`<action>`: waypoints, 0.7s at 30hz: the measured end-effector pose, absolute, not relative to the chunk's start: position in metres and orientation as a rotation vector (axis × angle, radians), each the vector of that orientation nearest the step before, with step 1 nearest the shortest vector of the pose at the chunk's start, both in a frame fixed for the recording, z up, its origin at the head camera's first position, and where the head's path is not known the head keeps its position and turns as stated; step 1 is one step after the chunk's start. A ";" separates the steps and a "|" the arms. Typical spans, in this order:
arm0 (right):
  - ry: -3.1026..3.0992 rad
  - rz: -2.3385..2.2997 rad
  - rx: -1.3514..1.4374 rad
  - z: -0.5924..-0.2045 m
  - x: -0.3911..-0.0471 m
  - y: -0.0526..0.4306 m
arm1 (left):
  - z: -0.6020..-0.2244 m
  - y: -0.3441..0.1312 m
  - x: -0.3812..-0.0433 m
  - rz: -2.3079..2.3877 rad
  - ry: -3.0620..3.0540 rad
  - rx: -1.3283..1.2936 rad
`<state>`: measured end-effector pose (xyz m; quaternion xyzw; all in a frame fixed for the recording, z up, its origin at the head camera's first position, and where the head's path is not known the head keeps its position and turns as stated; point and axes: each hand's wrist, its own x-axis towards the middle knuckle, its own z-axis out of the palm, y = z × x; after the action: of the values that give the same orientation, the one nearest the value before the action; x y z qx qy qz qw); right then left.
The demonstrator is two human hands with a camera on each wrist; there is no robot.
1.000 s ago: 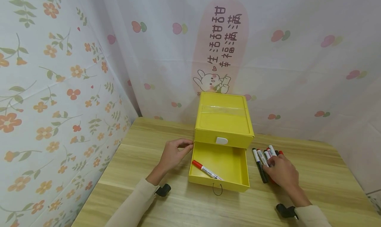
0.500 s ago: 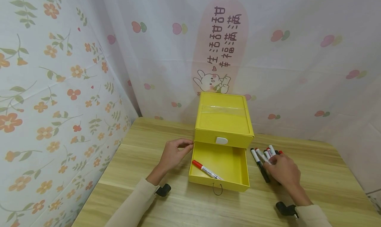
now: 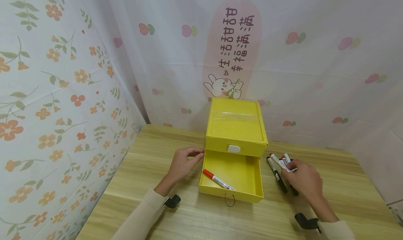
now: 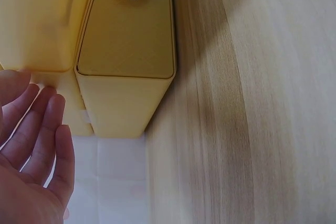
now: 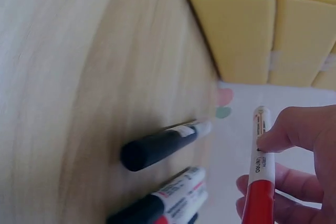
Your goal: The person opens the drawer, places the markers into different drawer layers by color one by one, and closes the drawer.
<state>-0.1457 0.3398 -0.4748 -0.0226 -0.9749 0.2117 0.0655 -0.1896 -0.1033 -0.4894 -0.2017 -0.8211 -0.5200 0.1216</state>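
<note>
My left hand (image 3: pixel 185 163), fingers extended, touches the left side of a yellow drawer box (image 3: pixel 238 121) where the lower drawer (image 3: pixel 231 196) stands pulled out. In the left wrist view its fingertips (image 4: pixel 59 103) lie near the yellow wall. One red-capped marker (image 3: pixel 217 179) lies inside that drawer. Right of the box, my right hand (image 3: pixel 303 178) pinches a red-and-white marker (image 5: pixel 264 166) between thumb and fingers, above the table. Below and beside it lie several loose markers, among them a black-ended marker (image 5: pixel 163 145) and another black-and-white one (image 5: pixel 157 203). The hand partly hides the pile in the head view.
The upper drawer, with a white pull tab (image 3: pixel 234 149), is closed. A thin dark loop (image 3: pixel 230 200) hangs at the lower drawer's front. The wooden table (image 3: pixel 157 142) meets a printed curtain (image 3: pixel 176 75) behind and a floral one (image 3: pixel 63 128) at left.
My right hand has shifted slightly right, and the marker in its fingers has come up from the pile. The black-ended markers have shifted on the table. My left hand and the drawer have stayed still.
</note>
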 end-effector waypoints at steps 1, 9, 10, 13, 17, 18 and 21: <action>-2.932 0.635 -0.060 -0.473 -0.144 0.339 | -0.489 -0.103 -0.190 -1.519 -2.396 -0.590; -2.905 0.579 -0.005 -0.458 -0.135 0.330 | -0.490 -0.104 -0.189 -1.514 -2.397 -0.581; -2.911 0.576 -0.004 -0.455 -0.134 0.329 | -0.490 -0.103 -0.189 -1.510 -2.398 -0.581; -2.921 0.564 0.004 -0.449 -0.132 0.326 | -0.490 -0.104 -0.189 -1.507 -2.394 -0.585; -2.915 0.546 0.021 -0.441 -0.128 0.322 | -0.490 -0.104 -0.189 -1.507 -2.393 -0.583; -2.912 0.543 0.026 -0.439 -0.126 0.321 | -0.490 -0.104 -0.190 -1.508 -2.393 -0.583; -2.897 0.535 0.043 -0.434 -0.122 0.317 | -0.490 -0.104 -0.190 -1.513 -2.393 -0.582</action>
<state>-0.1218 0.3174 -0.4339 0.0146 -0.9786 0.1806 0.0973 -0.1896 -0.1036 -0.4897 -0.1997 -0.8214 -0.5194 0.1254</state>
